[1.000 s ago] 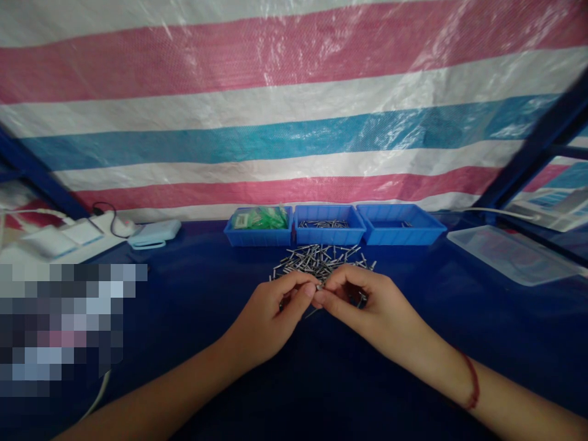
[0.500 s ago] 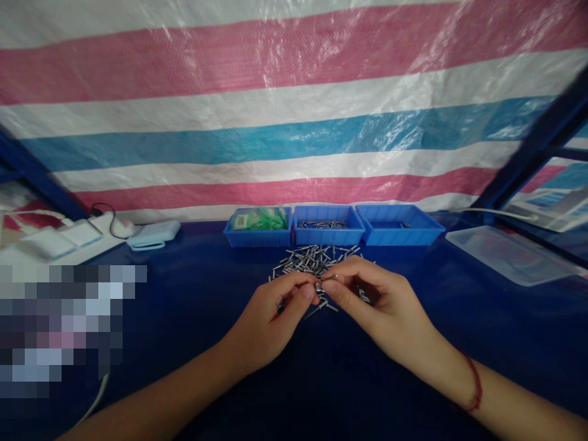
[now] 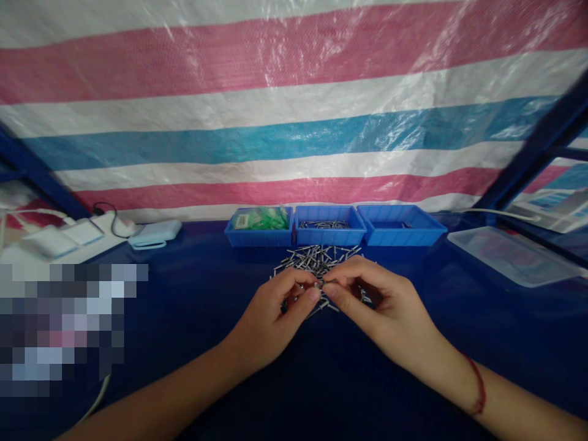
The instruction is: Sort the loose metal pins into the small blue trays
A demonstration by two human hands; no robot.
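Note:
Above the near part of a loose pile of pop rivets [image 3: 309, 260], my two hands meet fingertip to fingertip. My left hand [image 3: 275, 312] is closed in a pinch, its thumb and index finger at a small shiny metal piece [image 3: 318, 285], which looks like a rivet. From the other side, my right hand [image 3: 386, 300] pinches the same small piece between thumb and index finger. Fingertips cover most of it. Both hands hide part of the pile, and a red cord circles my right wrist.
Behind the pile stand three blue bins: one with green plastic packets [image 3: 260, 218], a middle bin [image 3: 329, 236] with rivets, and a right bin [image 3: 404, 236] with a few. A clear plastic lid [image 3: 509, 257] lies right. Left are a light-blue case [image 3: 156, 234] and a power strip [image 3: 98, 236].
Both hands stay over the pile in nearly the same place. My left thumb has shifted slightly right, and the fingertips sit closer around the small metal piece.

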